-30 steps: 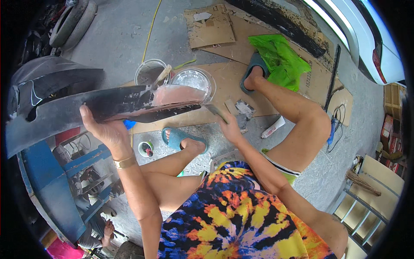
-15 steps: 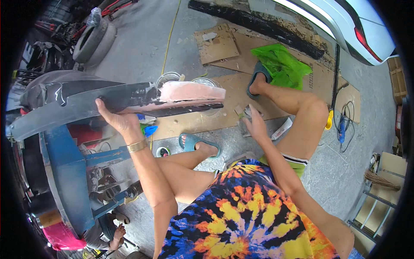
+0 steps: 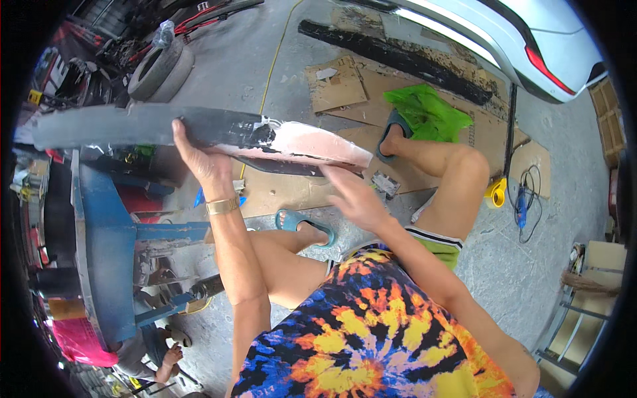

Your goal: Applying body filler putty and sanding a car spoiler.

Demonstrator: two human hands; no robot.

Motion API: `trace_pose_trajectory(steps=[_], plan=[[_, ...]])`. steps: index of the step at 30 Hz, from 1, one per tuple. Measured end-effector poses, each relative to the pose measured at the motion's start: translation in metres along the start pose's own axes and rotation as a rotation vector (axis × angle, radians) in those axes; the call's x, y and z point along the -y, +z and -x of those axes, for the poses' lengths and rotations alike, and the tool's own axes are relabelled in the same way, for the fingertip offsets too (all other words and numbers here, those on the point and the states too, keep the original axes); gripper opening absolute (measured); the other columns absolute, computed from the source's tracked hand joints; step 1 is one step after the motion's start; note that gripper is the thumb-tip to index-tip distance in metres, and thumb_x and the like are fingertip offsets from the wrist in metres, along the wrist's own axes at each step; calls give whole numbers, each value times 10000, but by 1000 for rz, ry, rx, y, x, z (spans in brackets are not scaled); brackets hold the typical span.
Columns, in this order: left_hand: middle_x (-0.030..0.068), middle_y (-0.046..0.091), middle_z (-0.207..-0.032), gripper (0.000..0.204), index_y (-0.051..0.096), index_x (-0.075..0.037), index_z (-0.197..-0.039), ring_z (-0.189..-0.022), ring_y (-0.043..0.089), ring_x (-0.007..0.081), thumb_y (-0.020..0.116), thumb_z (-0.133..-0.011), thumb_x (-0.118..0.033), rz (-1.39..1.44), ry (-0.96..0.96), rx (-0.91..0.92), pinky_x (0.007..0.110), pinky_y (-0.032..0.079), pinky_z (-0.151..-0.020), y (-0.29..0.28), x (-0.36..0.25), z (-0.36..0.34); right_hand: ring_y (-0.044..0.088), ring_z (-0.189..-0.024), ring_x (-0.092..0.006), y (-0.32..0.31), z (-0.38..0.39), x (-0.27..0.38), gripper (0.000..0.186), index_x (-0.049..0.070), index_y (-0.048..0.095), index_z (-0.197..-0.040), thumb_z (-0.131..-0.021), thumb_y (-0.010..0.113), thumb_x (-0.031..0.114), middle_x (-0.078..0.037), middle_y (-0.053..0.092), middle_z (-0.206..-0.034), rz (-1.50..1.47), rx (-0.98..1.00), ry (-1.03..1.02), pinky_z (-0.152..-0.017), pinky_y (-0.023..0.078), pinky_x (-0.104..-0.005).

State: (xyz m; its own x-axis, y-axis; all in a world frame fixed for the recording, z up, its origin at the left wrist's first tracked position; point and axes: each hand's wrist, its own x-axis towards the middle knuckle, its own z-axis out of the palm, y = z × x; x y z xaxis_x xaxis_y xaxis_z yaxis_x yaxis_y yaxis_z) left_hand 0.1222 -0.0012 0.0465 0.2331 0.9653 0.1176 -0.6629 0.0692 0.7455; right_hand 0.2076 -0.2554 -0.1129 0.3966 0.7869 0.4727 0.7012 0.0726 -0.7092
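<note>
My left hand (image 3: pixel 207 166) grips a long, curved car trim panel (image 3: pixel 225 129) from below, its thumb over the near face. The panel is grey and black, with a pink filler patch (image 3: pixel 308 141) across its right end. My right hand (image 3: pixel 355 199) is at that right end, somewhat blurred. Its fingers are spread and the fingertips meet or nearly meet the lower edge; nothing shows in it. Below and right of the panel's end, a small grey-white flat piece (image 3: pixel 385 184) lies on the cardboard (image 3: pixel 292 196).
A blue metal stand (image 3: pixel 109 245) is at left, near a crouching person in pink (image 3: pixel 83 341). Old tyres (image 3: pixel 162 69) stand far left. Ahead lie a green plastic bag (image 3: pixel 431 113) and a long black part (image 3: pixel 398 56). At right are a yellow tape roll (image 3: pixel 494 192), a corded blue tool (image 3: pixel 522 209) and a white car (image 3: pixel 491 26).
My right hand has come up and left from beside the small grey-white piece to the panel's right end. The panel has tilted and shifted right in the view, still in my left hand.
</note>
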Motion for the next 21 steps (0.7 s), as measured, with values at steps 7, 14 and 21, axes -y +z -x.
trace_pose_trajectory(steps=[7,14,21], plan=[[29,685,-1013,288,665,-58,-1052,-912,645,147,717,-880,-283,-103,47,167,300,510,-852,-2,-6,-16,663,-960,-317,-61,77,-34,408,55,563,-1294,-911,598,190,-195,660,-1130,-40,112,546,-863,511,-364],[57,673,-978,379,630,-30,-1059,-863,647,171,723,-874,-348,-139,-137,174,326,527,-809,15,-20,-32,579,-1057,-157,-89,-34,12,387,-10,560,-1271,-955,606,209,-117,632,-1172,-414,137,384,-934,456,-313],[78,696,-1002,398,659,-70,-1043,-880,661,220,725,-859,-417,-65,-391,196,403,541,-843,10,-16,-82,549,-1090,-121,-59,-110,50,520,-33,495,-1292,-902,689,251,-74,608,-1148,-875,518,303,-939,442,-272]])
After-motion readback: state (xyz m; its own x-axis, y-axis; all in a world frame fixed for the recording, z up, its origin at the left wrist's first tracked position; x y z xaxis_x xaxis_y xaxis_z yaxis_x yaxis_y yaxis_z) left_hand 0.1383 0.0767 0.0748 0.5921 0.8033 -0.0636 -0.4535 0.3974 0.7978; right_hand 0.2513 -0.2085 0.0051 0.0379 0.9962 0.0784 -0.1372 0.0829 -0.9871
